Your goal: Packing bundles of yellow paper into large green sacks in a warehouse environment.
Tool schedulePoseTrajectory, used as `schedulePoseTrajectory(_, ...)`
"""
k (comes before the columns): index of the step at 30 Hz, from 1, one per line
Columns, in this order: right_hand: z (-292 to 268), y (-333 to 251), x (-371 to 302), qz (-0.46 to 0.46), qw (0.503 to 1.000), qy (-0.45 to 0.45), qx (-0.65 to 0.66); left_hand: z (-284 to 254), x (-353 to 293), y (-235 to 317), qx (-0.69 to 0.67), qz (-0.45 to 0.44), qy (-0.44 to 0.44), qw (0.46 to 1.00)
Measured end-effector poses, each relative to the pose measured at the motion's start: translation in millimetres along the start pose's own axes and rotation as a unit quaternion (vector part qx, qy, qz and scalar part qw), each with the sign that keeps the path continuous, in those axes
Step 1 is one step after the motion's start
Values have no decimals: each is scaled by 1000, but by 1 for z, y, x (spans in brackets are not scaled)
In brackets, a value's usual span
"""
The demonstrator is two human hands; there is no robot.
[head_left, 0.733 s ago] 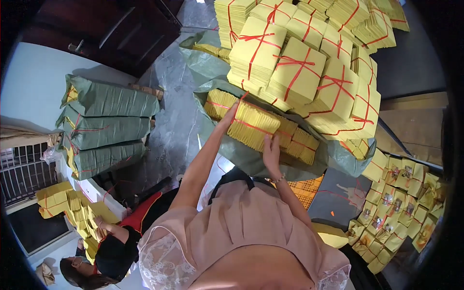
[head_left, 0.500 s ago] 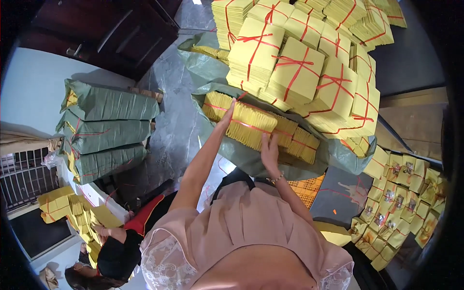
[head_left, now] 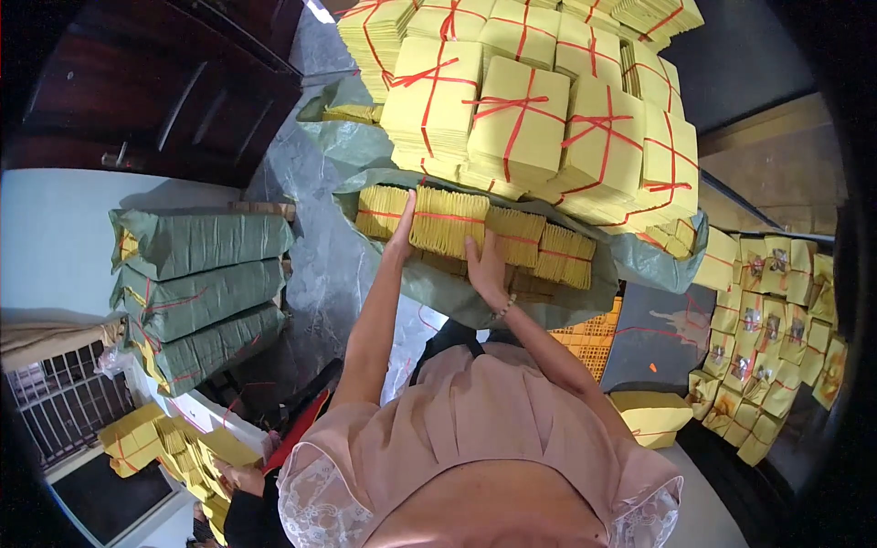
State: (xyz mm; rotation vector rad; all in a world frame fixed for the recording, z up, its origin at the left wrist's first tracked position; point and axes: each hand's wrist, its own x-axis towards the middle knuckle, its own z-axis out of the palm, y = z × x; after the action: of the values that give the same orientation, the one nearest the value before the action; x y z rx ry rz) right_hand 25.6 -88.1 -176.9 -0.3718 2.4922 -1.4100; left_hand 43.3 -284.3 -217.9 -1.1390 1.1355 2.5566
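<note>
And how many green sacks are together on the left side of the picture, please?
3: the upper sack, the middle sack and the lower sack, lying alongside each other. More may be hidden behind or beneath them.

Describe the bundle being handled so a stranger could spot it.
Find the big yellow pile, then the open green sack below it in the picture. Of the red-tied bundles inside, only the handled bundle sits between the left hand and right hand.

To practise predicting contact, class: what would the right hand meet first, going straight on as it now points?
The right hand would probably meet the red-banded yellow bundle first; they already seem to touch, though depth is unclear.
</note>
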Motion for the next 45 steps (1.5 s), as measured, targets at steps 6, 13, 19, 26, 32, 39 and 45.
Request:
schedulePoseTrajectory(6, 8, 19, 3, 26, 997, -59, 31, -4, 0, 24, 279, -95, 34, 955)
schedulePoseTrajectory(13, 19, 32, 1, -17, 999, 5, -43, 22, 7, -15, 280, 143, 44, 948)
schedulePoseTrajectory(19, 32, 13, 13, -29, 994, -21, -103, -20, 38, -58, 419, 325, 195, 825)
schedulePoseTrajectory(26, 20, 28, 26, 2, 973, -66, -220, 55, 26, -61, 605, 256, 400, 639)
schedulePoseTrajectory(32, 7, 24, 27, -45, 983, -87, -158, 42, 50, -69, 655, 248, 440, 561)
schedulePoseTrajectory(39, -100, 37, -27, -166, 947, -160, -224, 40, 15, -73, 613, 359, 354, 608)
schedulePoseTrajectory(45, -144, 37, -46, -43, 892, -367, -261, 60, -19, -78, 646, 371, 312, 590)
